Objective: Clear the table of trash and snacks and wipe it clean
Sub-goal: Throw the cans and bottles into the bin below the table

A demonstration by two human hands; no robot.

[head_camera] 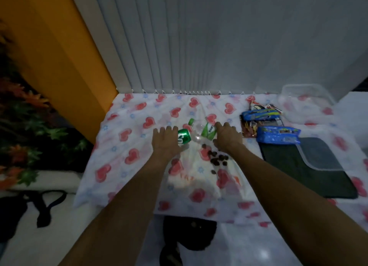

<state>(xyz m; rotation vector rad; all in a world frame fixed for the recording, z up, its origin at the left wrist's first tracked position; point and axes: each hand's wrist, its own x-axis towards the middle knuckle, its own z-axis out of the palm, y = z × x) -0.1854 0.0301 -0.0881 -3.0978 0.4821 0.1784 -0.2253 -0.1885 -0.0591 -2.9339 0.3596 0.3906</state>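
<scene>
head view: left hand on smooth green can, right hand on crinkled clear bottle.

Both bare arms reach straight out, forearms nearly parallel and angled a little toward each other. The left hand is palm down, fingers held together and pointing forward, its thumb side curled against the green can it covers. The right hand is also palm down — knuckles up, fingers bent and closing over the clear plastic bottle lying beside the can. The two hands sit near each other but apart, wrists level — no sleeves on either arm.
</scene>
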